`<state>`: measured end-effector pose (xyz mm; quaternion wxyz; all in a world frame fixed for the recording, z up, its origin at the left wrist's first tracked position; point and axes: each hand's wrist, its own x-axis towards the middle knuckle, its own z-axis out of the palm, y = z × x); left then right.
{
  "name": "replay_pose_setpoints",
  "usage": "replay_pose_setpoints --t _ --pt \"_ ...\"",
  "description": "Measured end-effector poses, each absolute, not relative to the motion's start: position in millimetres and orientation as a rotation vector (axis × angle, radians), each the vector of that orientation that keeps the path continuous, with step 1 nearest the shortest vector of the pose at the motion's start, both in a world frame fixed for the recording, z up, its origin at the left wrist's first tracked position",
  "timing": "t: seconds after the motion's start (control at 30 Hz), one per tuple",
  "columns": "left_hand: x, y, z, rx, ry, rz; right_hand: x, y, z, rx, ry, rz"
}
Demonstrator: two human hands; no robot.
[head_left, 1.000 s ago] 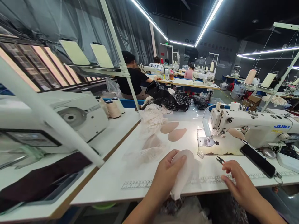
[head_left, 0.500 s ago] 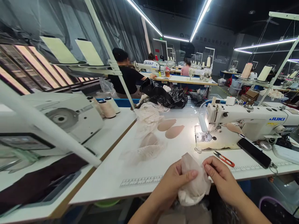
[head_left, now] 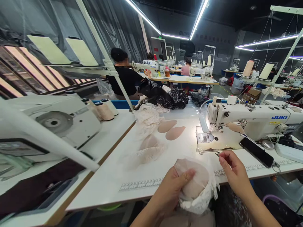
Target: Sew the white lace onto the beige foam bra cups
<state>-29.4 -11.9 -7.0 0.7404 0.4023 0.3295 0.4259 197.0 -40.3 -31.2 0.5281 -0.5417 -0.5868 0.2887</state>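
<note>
My left hand grips a beige padded cup wrapped in white lace, held at the front edge of the white sewing table. My right hand rests on the table just right of the cup, fingers curled over the thread snips. Only the dark tip of the snips shows past my fingers. The white sewing machine stands right behind that hand, its lamp lighting the needle plate.
Two beige pads and a lace pile lie mid-table. A black phone lies by the machine. Thread cones, another machine and a slanted white bar are left. Black bags and a seated person are behind.
My right hand left the cup and moved right onto the snips that lay on the table. The left hand turned the cup so its padded side faces up, lace hanging below.
</note>
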Motion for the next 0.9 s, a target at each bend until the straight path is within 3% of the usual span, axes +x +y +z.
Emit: replay_pose_setpoints --t 0.13,0.3,0.5,0.63,0.73,0.9 --pt "-31 -12 -9 0.909 0.714 0.875 183 -53 -16 -1.159 -1.681 0.744" --pt "-33 -15 -8 0.891 0.738 0.847 188 -41 -29 -1.327 -1.321 0.803" --pt "-32 -13 -10 0.915 0.721 0.84 173 -58 -15 -1.1 -1.704 0.692" --pt "-31 -14 -10 0.883 0.701 0.791 175 -49 -21 -1.281 -1.45 0.826" --pt "-35 -16 -5 0.894 0.717 0.798 186 -44 -30 -1.353 -1.334 0.725" --pt "-35 -16 -2 0.929 0.723 0.847 186 -61 -13 -1.173 -1.66 0.612"
